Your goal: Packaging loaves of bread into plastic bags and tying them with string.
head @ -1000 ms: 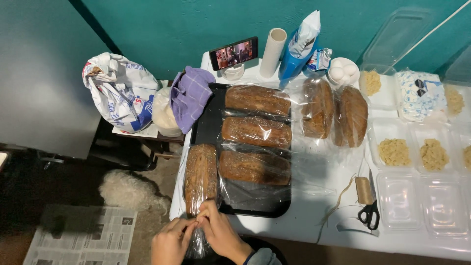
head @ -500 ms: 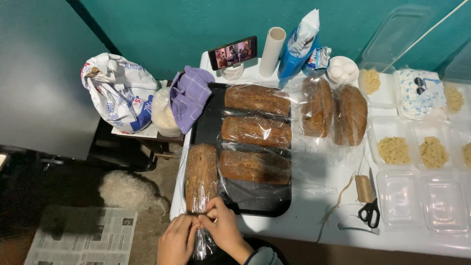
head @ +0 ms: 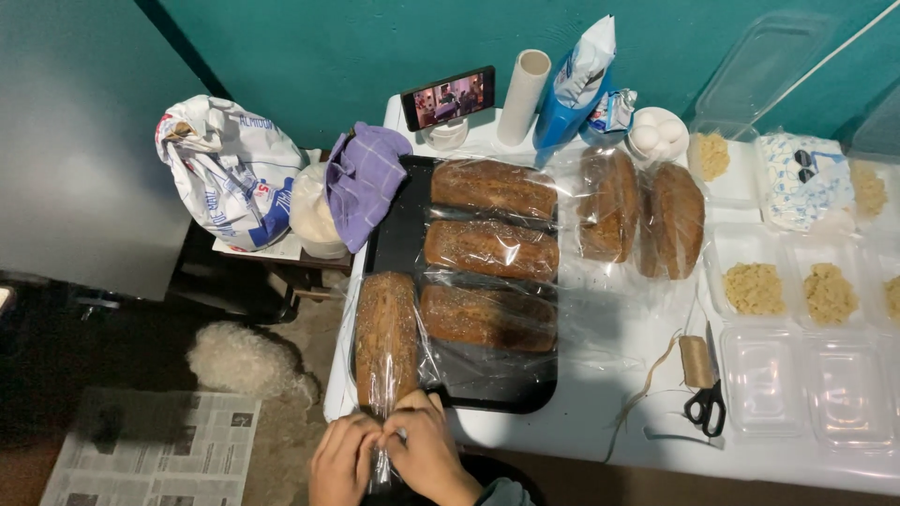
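Note:
My left hand (head: 343,459) and my right hand (head: 427,447) pinch together the open end of a clear plastic bag that holds a long brown loaf (head: 385,335). That loaf lies lengthwise on the left side of a black tray (head: 497,384) at the near edge of a white table (head: 600,412). Three more bagged loaves (head: 490,247) lie crosswise on the same tray. Two further bagged loaves (head: 642,214) rest on the table to the tray's right.
A twine spool (head: 696,361) and black scissors (head: 705,403) lie right of the tray, beside clear food containers (head: 806,384), some with pasta. A phone (head: 448,96), cardboard tube, blue bag and bowl of eggs stand at the back. A purple cloth, sack, newspaper and white dog are left.
My hands have stayed at the bag's end, fingers shifting slightly as they gather the plastic. The loaf and tray have not moved.

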